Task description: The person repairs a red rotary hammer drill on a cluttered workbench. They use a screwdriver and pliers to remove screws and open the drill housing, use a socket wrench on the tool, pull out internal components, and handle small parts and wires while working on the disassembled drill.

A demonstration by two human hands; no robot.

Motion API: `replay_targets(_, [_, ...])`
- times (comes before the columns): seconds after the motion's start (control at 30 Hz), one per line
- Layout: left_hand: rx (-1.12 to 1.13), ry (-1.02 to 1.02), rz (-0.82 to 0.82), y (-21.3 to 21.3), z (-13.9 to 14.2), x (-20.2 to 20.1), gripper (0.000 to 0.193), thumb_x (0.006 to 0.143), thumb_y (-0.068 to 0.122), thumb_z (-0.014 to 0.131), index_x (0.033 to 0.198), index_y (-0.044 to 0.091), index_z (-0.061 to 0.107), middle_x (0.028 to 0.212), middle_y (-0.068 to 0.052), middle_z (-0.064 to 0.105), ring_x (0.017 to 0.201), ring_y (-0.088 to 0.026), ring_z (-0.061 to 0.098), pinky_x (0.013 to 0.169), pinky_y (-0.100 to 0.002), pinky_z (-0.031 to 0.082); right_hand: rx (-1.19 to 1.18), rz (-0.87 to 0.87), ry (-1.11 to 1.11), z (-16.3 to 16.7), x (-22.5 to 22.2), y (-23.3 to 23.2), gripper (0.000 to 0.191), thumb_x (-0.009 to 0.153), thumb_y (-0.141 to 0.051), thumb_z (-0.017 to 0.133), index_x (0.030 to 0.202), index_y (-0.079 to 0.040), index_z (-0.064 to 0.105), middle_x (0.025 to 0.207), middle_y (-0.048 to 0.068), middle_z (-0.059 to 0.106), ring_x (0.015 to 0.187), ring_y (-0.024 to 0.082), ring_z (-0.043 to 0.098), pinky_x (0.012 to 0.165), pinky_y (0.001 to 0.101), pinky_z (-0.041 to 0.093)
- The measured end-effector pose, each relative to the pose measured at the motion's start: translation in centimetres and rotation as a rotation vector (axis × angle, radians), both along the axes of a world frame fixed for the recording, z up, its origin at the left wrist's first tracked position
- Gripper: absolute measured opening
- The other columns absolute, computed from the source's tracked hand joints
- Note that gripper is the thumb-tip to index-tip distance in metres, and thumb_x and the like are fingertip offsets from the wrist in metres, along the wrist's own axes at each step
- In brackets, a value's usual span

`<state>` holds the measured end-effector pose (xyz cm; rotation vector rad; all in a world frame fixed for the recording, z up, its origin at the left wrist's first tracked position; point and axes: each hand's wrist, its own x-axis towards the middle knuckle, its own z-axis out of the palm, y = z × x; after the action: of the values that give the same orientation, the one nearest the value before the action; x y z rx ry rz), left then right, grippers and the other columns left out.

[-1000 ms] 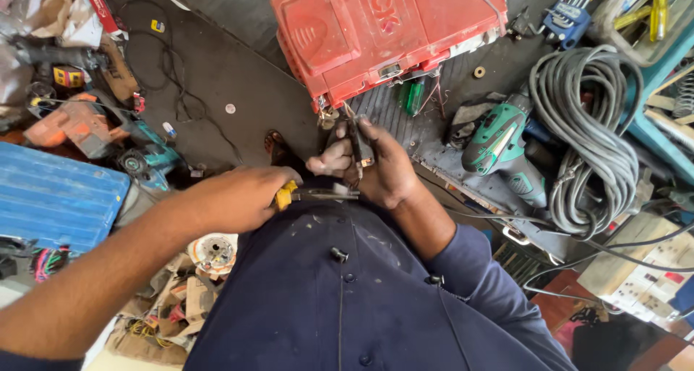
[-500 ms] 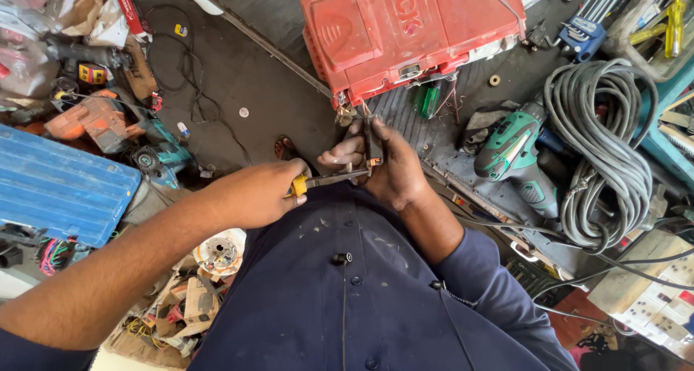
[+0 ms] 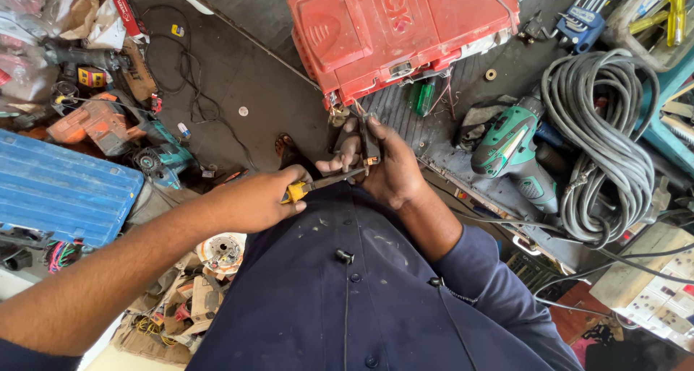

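My left hand (image 3: pixel 253 201) grips a screwdriver (image 3: pixel 318 185) by its yellow handle. The shaft points right, and its tip meets a small dark part (image 3: pixel 370 145) that my right hand (image 3: pixel 394 174) holds between thumb and fingers. Thin wires run up from the part toward the red tool case (image 3: pixel 405 24). Both hands work close together in front of my dark blue shirt (image 3: pixel 347 299). The fingers hide much of the part.
A green cordless drill (image 3: pixel 513 151) and a coiled grey cable (image 3: pixel 603 136) lie to the right. At the left sit a blue ribbed case (image 3: pixel 58 190), an orange power tool (image 3: pixel 94 122) and loose cords. Scrap parts (image 3: pixel 188 299) are piled at lower left.
The hands stay joined at the small part, with the screwdriver held against it. The view has drifted, so the red case and the hands sit further right in the frame.
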<state>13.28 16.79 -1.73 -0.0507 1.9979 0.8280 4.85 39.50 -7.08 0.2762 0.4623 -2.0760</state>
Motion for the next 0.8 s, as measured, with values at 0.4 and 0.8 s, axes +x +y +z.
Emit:
replay_targets(0.4, [-0.337,0.508,-0.363,-4.2,5.1,-1.1,0.061,0.069,0.021,0.075,0.127,0.011,0.060,0.108,-0.012,0.068,0.108,-0.034,0.065,0.096,-0.054,0.046,-0.022,0.002,0.056,-0.6,-0.4,0.5,0.038,0.116,-0.037,0.041,0.124,-0.002,0.054,0.091,0.017,0.072,0.101,0.039,0.071,0.124,0.0594,0.041])
replay_targets(0.8, [-0.149,0.468,-0.175,-0.2,4.5,-1.3,0.032,0.082,0.014,0.070,0.112,0.008,0.061,0.098,-0.015,0.066,0.097,-0.038,0.065,0.082,-0.050,0.051,0.082,0.054,-0.062,0.1,-0.3,0.2,0.044,0.110,-0.040,0.036,0.124,-0.003,0.054,0.114,0.025,0.073,0.123,0.044,0.062,0.111,0.0599,0.044])
